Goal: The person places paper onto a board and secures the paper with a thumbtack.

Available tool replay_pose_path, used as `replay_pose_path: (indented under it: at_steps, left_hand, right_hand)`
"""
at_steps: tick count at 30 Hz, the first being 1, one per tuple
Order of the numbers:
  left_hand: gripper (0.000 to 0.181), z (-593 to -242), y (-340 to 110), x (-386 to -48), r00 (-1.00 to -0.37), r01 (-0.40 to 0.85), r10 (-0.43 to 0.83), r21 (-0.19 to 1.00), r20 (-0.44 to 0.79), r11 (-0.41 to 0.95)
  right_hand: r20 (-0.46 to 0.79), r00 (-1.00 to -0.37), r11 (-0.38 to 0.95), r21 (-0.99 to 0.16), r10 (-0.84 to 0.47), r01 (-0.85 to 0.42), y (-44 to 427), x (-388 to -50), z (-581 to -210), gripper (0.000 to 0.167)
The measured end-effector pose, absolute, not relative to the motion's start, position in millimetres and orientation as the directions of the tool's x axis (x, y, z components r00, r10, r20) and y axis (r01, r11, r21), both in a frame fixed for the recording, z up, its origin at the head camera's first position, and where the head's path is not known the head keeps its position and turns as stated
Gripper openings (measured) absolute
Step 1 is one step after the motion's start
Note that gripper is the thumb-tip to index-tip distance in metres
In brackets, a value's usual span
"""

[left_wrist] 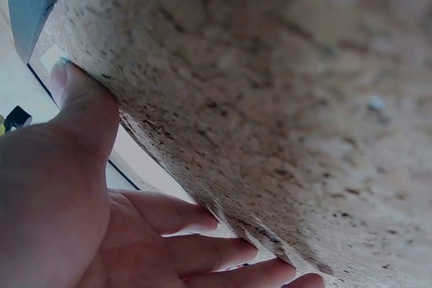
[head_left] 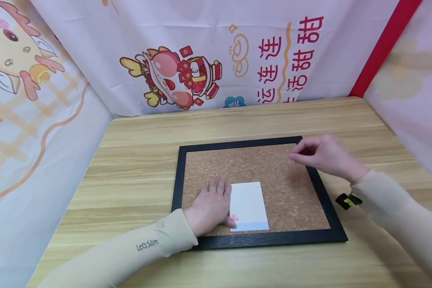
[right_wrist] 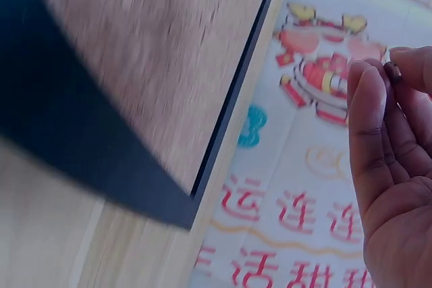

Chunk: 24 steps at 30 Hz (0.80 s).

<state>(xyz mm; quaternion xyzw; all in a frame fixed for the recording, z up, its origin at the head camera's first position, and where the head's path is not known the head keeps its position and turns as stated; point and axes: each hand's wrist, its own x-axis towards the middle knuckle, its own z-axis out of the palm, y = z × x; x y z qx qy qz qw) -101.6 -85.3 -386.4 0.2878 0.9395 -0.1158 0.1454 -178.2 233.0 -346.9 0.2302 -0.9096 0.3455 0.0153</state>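
A cork board (head_left: 281, 188) in a black frame (head_left: 259, 239) lies flat on the table. On its cork, a little left of the middle, is a white note sheet (head_left: 246, 202) with a light blue band and a pink mark along its bottom. My left hand (head_left: 210, 206) rests on the cork at the sheet's left side, fingers extended, the thumb over the sheet's lower left corner. Above the board's upper right corner, my right hand (head_left: 320, 154) pinches a small dark brown piece (right_wrist: 392, 71) between thumb and fingertips. Too little of that piece shows to tell its kind.
The wooden table (head_left: 140, 160) extends around the board. Behind it hangs a white printed cloth (head_left: 194, 24) with cartoon figures and red lettering, and more cloth hangs at both sides. A small black and yellow item (head_left: 348, 201) is at my right sleeve's wrist.
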Motion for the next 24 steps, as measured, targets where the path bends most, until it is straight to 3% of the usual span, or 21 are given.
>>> replay_pose_path:
  at_steps: [8,16,20,24]
  left_hand:
    - [0.104,-387,-86,-101,-0.791,0.585,0.521,-0.145,-0.322,0.798]
    - [0.104,-387,-85,-101,-0.794,0.575,0.512,-0.134,-0.328,0.807]
    - [0.105,-387,-85,-101,-0.797,0.573,0.507,-0.147,-0.330,0.806]
    - [0.105,-387,-85,-102,-0.801,0.569,0.499,-0.162,-0.331,0.806]
  right_hand:
    - [0.308,-0.772,0.533,-0.581,-0.556,-0.615,203,-157,-347,0.014]
    - [0.496,-0.529,0.321,-0.445,-0.688,-0.836,176,-139,-345,0.025]
    - [0.532,-0.465,0.266,-0.409,-0.708,-0.873,167,-129,-341,0.029]
    - [0.559,-0.410,0.247,-0.345,-0.721,-0.905,161,-119,-338,0.015]
